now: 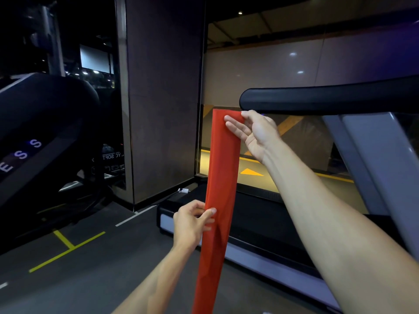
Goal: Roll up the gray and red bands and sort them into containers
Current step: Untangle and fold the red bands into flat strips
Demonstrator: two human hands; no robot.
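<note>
At the far left you have a dark exercise machine (45,123) with lit letters on its sloping panel, and on the grey floor (95,264) in front of it yellow tape lines (68,245) form a T, with white lines further on. Behind them a broad brown pillar (163,98) rises from the floor.

Your left hand (192,220) comes up from the bottom edge, left of centre. Its thumb and curled fingers pinch the left edge of the red band (223,177) about midway down the visible strip, so this hand is clamped on the band.

The red band hangs flat and unrolled as one long strip. It runs from just beside the end of the handrail, down between your two hands, and off the bottom edge of the view, so you cannot tell where its lower end lies.

Your right hand (254,132) holds the band's top right corner. The fingers lie fairly straight across the front of the cloth and the thumb sits at the upper edge, pinching the corner.

To the right stands a treadmill (260,223), its dark belt behind the band. Its black padded handrail (328,98) passes just above your right hand. Beyond it, a window (294,155) shows yellow markings on the ground.
</note>
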